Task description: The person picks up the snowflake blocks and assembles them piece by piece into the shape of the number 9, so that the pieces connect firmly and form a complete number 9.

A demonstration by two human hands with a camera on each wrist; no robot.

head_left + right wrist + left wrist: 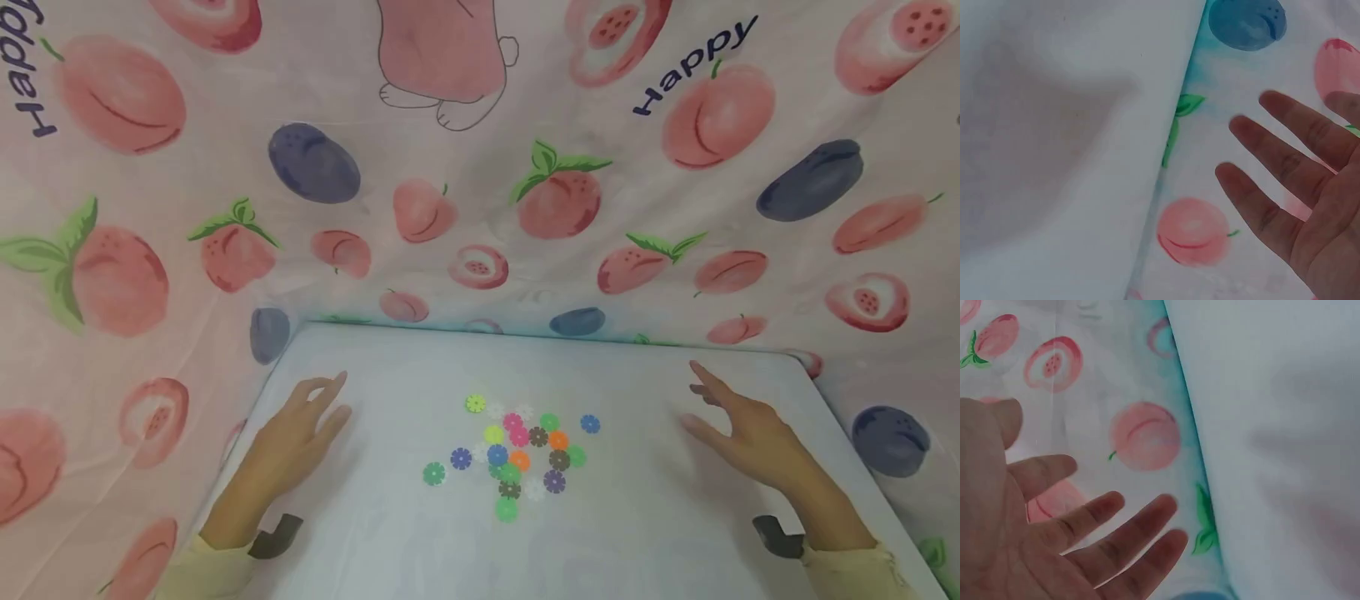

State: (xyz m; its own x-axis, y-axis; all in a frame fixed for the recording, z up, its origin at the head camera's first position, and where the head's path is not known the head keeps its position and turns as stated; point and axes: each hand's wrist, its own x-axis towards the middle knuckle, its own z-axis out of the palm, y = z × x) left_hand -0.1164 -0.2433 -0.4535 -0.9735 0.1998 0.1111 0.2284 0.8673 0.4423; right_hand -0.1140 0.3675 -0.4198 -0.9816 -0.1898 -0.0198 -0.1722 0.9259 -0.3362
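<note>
Several small flower-shaped discs with slotted rims lie loosely clustered mid-table, some overlapping. Among them are a pink disc (519,436), an orange disc (558,440), a purple disc (554,481) and pale, nearly white ones. A blue disc (590,424) sits apart on the right, a teal-green disc (433,473) on the left. My left hand (295,437) hovers over the table's left side, holding nothing; its spread fingers (1141,531) show in the left wrist view. My right hand (753,429) hovers over the right side, also holding nothing, its fingers (1285,159) extended in the right wrist view.
The discs lie on a white table (375,550) with rounded far corners. A peach-printed cloth (465,158) hangs behind it and along both sides. Dark curved wrist pieces (276,537) stick out from the yellow sleeves (851,571).
</note>
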